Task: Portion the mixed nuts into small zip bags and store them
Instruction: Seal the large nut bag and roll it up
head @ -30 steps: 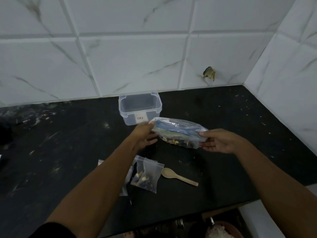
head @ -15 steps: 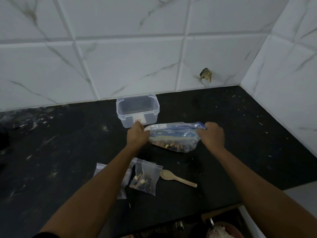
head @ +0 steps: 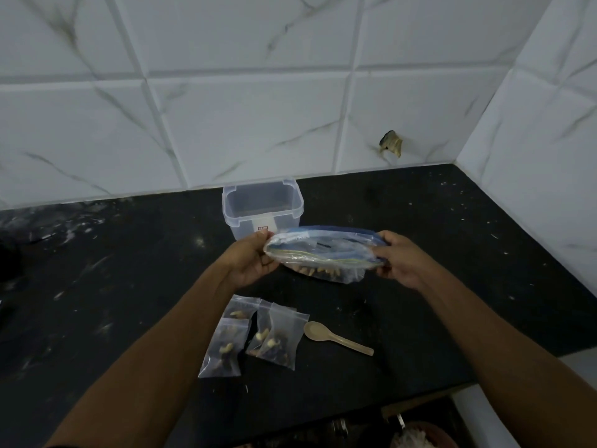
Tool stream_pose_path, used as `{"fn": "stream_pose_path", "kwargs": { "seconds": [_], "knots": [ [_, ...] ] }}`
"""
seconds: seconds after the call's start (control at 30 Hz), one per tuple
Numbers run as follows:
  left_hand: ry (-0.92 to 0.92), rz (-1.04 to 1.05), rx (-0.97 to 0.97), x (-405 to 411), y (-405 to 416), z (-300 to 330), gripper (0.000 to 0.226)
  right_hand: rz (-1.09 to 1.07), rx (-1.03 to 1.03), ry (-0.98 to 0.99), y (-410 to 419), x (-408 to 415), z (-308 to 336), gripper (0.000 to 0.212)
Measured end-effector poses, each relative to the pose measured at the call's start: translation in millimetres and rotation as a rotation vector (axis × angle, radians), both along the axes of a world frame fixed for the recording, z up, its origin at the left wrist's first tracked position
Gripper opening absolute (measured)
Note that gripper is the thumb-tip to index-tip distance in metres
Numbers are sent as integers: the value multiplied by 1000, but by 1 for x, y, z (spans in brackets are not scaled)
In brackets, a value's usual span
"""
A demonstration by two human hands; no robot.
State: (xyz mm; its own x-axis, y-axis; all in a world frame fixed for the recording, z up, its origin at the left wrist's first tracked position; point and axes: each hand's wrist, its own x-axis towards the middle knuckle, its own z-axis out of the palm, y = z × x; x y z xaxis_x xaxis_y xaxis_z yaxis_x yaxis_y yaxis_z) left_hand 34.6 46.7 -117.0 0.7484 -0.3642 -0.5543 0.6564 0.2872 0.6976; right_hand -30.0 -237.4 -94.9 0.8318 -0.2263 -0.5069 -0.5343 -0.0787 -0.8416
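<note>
Centre frame: left hand (head: 250, 261) and right hand (head: 399, 258) each pinch one end of the large zip bag (head: 323, 253), held above the counter (head: 452, 253). Versus half a second ago, the bag is raised and tipped, mouth toward camera. Small filled bags (head: 274, 337) lie lower centre; spoon (head: 336, 337) beside them; container (head: 262, 206) behind.

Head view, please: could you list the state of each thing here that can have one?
Large zip bag: held above the counter, nuts inside.
Left hand: grips the bag's left end.
Right hand: grips its right end.
Plastic container: lidless, upright.
Small zip bags: filled, lying flat.
Wooden spoon: lying unused.
</note>
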Motion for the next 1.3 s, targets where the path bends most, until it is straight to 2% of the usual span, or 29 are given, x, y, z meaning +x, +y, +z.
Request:
{"fn": "stream_pose_path", "kwargs": {
  "seconds": [0.07,0.17,0.23,0.3,0.33,0.4,0.47,0.5,0.53,0.63,0.7,0.8,0.93,1.07,1.2,1.3],
  "knots": [
    [9,-32,-29,-2,0,3,20,-22,-67,-3,1,0,-3,13],
    [-16,-94,-70,-6,0,7,35,-28,-145,-33,3,-2,-5,13],
    [-66,-148,-1,-5,1,11,28,-13,-214,-51,4,-3,-4,12],
    [-94,-195,184,-3,0,13,23,33,-358,-86,2,-4,-4,10],
    [-112,-221,313,-1,-1,13,22,74,-499,-118,2,-5,-4,9],
    [-228,-267,649,0,-5,11,18,154,-831,-177,3,-7,-4,7],
    [-356,-245,856,2,-11,9,20,184,-993,-229,7,-6,-3,6],
    [-348,-224,842,3,-12,8,21,183,-966,-247,8,-5,-1,6],
    [-273,-200,743,3,-12,9,23,166,-871,-252,7,-2,0,7],
    [-23,-227,285,0,-2,18,30,45,-424,-181,3,1,6,10],
    [0,-256,56,-2,6,23,34,-80,-179,-133,0,1,7,12],
    [-4,-249,-172,-7,12,26,41,-210,8,-37,-3,2,9,11],
    [-34,-224,-209,-8,14,20,37,-279,381,101,-6,-2,13,23],
    [-56,-91,-179,-9,11,16,21,-202,702,-19,-12,-6,15,36],
    [-4,47,-195,-4,3,15,23,-108,778,-129,-13,-8,18,32],
    [25,105,-173,-5,-9,19,19,-79,800,-140,-10,-8,17,35]
  ]
}}
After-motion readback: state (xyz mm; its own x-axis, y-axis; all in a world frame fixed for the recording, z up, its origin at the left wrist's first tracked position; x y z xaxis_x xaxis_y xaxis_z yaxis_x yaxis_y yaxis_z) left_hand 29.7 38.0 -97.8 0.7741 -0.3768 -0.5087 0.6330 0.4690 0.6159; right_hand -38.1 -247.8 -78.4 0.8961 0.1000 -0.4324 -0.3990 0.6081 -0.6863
